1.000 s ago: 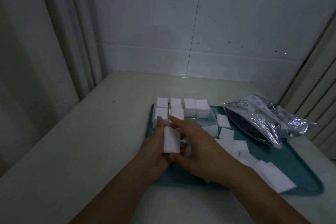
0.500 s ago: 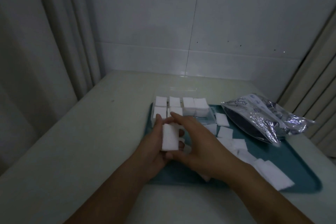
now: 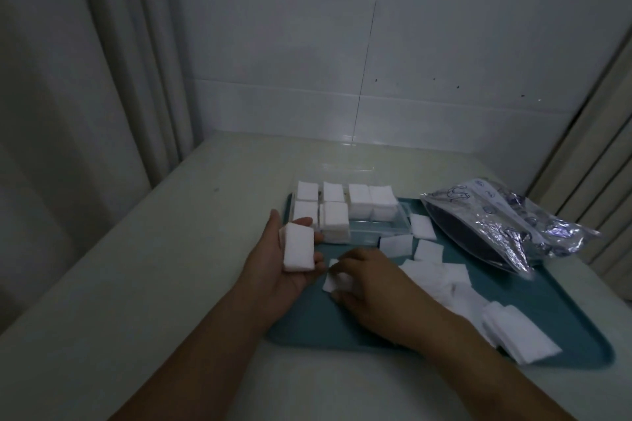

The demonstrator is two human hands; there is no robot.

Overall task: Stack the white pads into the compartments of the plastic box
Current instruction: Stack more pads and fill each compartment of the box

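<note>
A clear plastic box stands at the far left of a teal tray; several of its compartments hold stacks of white pads. My left hand lies palm up just in front of the box and holds a thick stack of pads, fingers curled round it. My right hand is down on the tray beside it, fingers curled onto a loose pad. More loose pads lie scattered over the tray to the right.
A crinkled silver plastic bag lies on the tray's far right corner. The tray sits on a pale table against a tiled wall. Curtains hang at the left and right. A pile of pads sits near the tray's front right.
My right hand left the stack in my left hand and dropped to the tray onto a loose pad. My left hand still holds the stack, shifted slightly left.
</note>
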